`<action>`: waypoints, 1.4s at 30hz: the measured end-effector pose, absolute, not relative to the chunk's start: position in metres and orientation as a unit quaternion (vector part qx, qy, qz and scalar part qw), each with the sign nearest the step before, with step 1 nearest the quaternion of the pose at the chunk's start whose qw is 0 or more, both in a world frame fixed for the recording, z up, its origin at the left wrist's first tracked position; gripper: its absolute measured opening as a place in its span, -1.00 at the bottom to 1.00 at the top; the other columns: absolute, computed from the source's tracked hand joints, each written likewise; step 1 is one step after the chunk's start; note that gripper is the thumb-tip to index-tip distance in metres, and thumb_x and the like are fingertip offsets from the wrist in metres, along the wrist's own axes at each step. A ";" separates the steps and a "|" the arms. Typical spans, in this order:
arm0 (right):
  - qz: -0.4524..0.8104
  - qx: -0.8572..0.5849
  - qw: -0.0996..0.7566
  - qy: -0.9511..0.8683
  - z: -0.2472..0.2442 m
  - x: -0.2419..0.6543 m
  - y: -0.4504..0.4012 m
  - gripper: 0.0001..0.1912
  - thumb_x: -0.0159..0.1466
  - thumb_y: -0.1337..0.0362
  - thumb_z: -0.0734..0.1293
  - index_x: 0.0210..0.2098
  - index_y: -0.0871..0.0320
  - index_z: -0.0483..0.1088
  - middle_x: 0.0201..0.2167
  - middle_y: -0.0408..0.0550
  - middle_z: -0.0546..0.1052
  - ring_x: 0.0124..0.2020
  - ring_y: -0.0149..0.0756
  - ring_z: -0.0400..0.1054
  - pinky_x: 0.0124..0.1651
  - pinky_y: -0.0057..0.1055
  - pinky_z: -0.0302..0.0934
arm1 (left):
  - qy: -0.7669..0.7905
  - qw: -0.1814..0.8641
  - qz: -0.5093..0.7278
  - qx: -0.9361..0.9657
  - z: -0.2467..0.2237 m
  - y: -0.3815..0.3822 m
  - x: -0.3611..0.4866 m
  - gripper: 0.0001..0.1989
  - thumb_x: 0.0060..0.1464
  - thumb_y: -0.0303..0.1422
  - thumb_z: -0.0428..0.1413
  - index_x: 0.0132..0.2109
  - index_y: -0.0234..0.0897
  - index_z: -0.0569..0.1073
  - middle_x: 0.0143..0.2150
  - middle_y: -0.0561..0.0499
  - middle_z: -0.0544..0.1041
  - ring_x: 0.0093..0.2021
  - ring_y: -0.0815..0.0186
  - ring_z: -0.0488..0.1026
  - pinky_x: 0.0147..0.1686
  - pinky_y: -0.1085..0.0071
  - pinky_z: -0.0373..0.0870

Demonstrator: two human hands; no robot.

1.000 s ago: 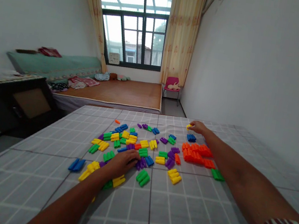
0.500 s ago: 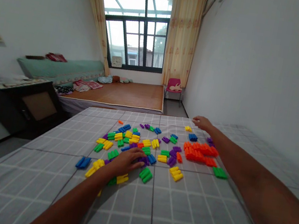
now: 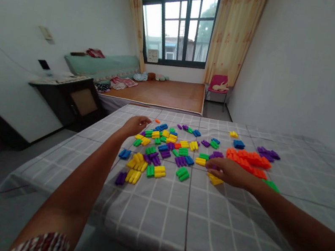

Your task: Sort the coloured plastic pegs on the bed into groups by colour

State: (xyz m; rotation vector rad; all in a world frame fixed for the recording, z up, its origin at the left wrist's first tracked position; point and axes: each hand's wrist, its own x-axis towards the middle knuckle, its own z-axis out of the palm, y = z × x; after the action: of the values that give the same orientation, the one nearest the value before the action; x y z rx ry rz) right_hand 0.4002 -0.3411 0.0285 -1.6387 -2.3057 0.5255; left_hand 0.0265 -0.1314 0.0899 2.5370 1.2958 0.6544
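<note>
Many small plastic pieces in several colours lie on a grey checked tablecloth [image 3: 155, 200]. My left hand [image 3: 137, 125] is over the far left of the spread, its fingertips near a small orange piece [image 3: 157, 121]; whether it holds anything is too small to tell. On the right, my right hand [image 3: 224, 170] reaches over a yellow group [image 3: 215, 180], with its fingers at some purple pieces [image 3: 216, 154]. What lies under those fingers is hidden. Beyond that hand sits a large orange cluster [image 3: 248, 158], with a purple cluster [image 3: 267, 154] to its right.
Behind the table is a low bed [image 3: 172, 94] with clothes and soft things on it. A pink chair [image 3: 218, 84] stands near the far wall, and a dark cabinet [image 3: 83, 100] is at the left. Blue and yellow pieces lie along the far side.
My left hand has moved from the middle pieces to the far left. My right hand has come back from the far edge towards the yellow and purple pieces. The view has shifted.
</note>
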 end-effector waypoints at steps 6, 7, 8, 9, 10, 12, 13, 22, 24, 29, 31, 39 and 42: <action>0.078 -0.610 0.055 -0.786 0.014 0.404 -0.357 -0.44 0.16 0.05 0.37 0.14 -0.01 0.36 0.09 0.15 0.42 -0.17 -0.08 0.47 -0.16 -0.22 0.32 | 0.393 0.230 0.037 0.890 0.080 -0.179 -0.035 -0.54 -0.07 -0.11 0.20 -0.03 -0.22 0.54 -0.06 -0.08 0.59 -0.23 0.25 0.53 -0.24 0.44 0.44; 0.090 -0.602 0.062 -0.791 0.012 0.407 -0.358 -0.43 0.16 0.07 0.37 0.16 -0.01 0.34 0.11 0.14 0.39 -0.12 -0.08 0.45 -0.12 -0.21 0.32 | 0.391 0.238 0.024 0.889 0.076 -0.193 -0.047 -0.45 -0.12 -0.10 0.24 0.04 -0.19 0.50 -0.01 -0.09 0.57 -0.21 0.24 0.53 -0.21 0.43 0.44; 0.105 -0.589 0.073 -0.798 0.011 0.409 -0.357 -0.43 0.16 0.10 0.36 0.16 0.00 0.33 0.12 0.13 0.38 -0.08 -0.08 0.44 -0.08 -0.20 0.31 | 0.388 0.244 0.007 0.889 0.072 -0.207 -0.058 -0.34 -0.18 -0.11 0.28 0.12 -0.16 0.45 0.04 -0.09 0.53 -0.18 0.23 0.53 -0.18 0.41 0.45; 0.119 -0.576 0.086 -0.804 0.009 0.409 -0.355 -0.45 0.17 0.11 0.35 0.16 0.01 0.33 0.13 0.13 0.37 -0.04 -0.09 0.42 -0.03 -0.20 0.30 | 0.389 0.248 -0.004 0.887 0.066 -0.221 -0.067 -0.24 -0.23 -0.12 0.31 0.18 -0.13 0.40 0.09 -0.11 0.49 -0.15 0.21 0.52 -0.16 0.39 0.45; 0.131 -0.563 0.099 -0.810 0.008 0.409 -0.353 -0.47 0.18 0.13 0.34 0.15 0.02 0.34 0.13 0.12 0.37 -0.01 -0.10 0.40 0.00 -0.21 0.29 | 0.392 0.250 -0.008 0.885 0.061 -0.233 -0.073 -0.16 -0.28 -0.15 0.34 0.23 -0.11 0.35 0.16 -0.13 0.43 -0.12 0.19 0.51 -0.13 0.37 0.45; 0.143 -0.545 0.124 -0.817 0.004 0.402 -0.345 -0.51 0.20 0.15 0.34 0.11 0.06 0.36 0.10 0.13 0.39 0.00 -0.11 0.39 0.02 -0.22 0.28 | 0.402 0.253 0.004 0.880 0.049 -0.250 -0.079 -0.07 -0.30 -0.19 0.35 0.28 -0.09 0.27 0.26 -0.16 0.30 -0.04 0.14 0.49 -0.08 0.32 0.46; 0.145 -0.538 0.136 -0.819 0.002 0.396 -0.340 -0.53 0.20 0.15 0.35 0.10 0.08 0.38 0.08 0.13 0.41 -0.01 -0.12 0.39 0.01 -0.22 0.28 | 0.405 0.256 0.018 0.878 0.043 -0.255 -0.077 -0.07 -0.28 -0.21 0.34 0.30 -0.08 0.24 0.28 -0.17 0.25 -0.01 0.13 0.47 -0.07 0.29 0.46; 0.086 -0.528 0.267 -0.801 -0.011 0.337 -0.288 -0.65 0.22 0.27 0.38 -0.02 0.24 0.41 -0.01 0.19 0.45 0.04 -0.10 0.35 0.06 -0.17 0.24 | 0.391 0.170 0.143 0.893 0.004 -0.218 -0.016 -0.35 0.02 -0.07 0.15 0.23 -0.17 0.28 0.23 -0.19 0.25 -0.07 0.16 0.50 0.03 0.13 0.43; 0.076 -0.537 0.286 -0.790 -0.007 0.337 -0.285 -0.70 0.25 0.28 0.35 -0.03 0.24 0.41 -0.03 0.18 0.46 0.03 -0.13 0.35 0.07 -0.18 0.23 | 0.402 0.115 0.151 0.896 0.005 -0.209 -0.002 -0.40 0.07 -0.05 0.10 0.22 -0.17 0.29 0.25 -0.19 0.23 0.03 0.09 0.46 0.08 0.09 0.39; 0.067 -0.580 0.253 -0.771 0.006 0.357 -0.302 -0.72 0.30 0.29 0.29 0.00 0.17 0.40 0.00 0.10 0.49 0.00 -0.18 0.38 0.02 -0.26 0.22 | 0.394 0.011 0.142 0.908 0.025 -0.211 0.031 -0.54 0.17 -0.16 0.02 0.17 -0.20 0.37 0.27 -0.19 0.27 0.24 -0.03 0.26 0.17 0.00 0.28; 0.066 -0.605 0.194 -0.769 0.012 0.370 -0.315 -0.74 0.31 0.26 0.27 -0.02 0.15 0.42 -0.04 0.07 0.52 -0.03 -0.18 0.41 -0.04 -0.31 0.22 | 0.368 0.008 0.143 0.919 0.032 -0.220 0.048 -0.57 0.20 -0.21 -0.02 0.16 -0.21 0.39 0.23 -0.18 0.32 0.22 0.01 0.29 0.17 0.02 0.28; 0.002 -0.790 -0.016 -0.613 0.042 0.479 -0.386 -0.64 0.32 0.04 0.20 -0.17 0.17 0.46 -0.19 0.15 0.57 -0.19 -0.08 0.46 -0.24 -0.31 0.21 | 0.253 0.049 0.101 0.961 0.043 -0.250 0.108 -0.68 0.21 -0.28 -0.01 0.03 -0.18 0.51 0.15 -0.13 0.45 0.13 0.09 0.39 0.13 0.10 0.34; 0.035 -0.838 -0.056 -0.542 0.036 0.514 -0.404 -0.52 0.27 -0.07 0.22 -0.05 0.19 0.42 -0.15 0.22 0.56 -0.18 -0.01 0.46 -0.26 -0.27 0.22 | 0.210 0.085 0.079 0.971 0.040 -0.251 0.127 -0.70 0.22 -0.30 -0.02 0.00 -0.20 0.52 0.07 -0.10 0.51 0.07 0.15 0.43 0.10 0.19 0.37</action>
State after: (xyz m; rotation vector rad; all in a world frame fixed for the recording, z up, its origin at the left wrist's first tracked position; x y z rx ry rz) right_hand 0.5142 -0.4036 0.0360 -2.7303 -1.7670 0.1131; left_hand 0.1270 -0.2510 0.0402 2.8955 0.6255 0.2345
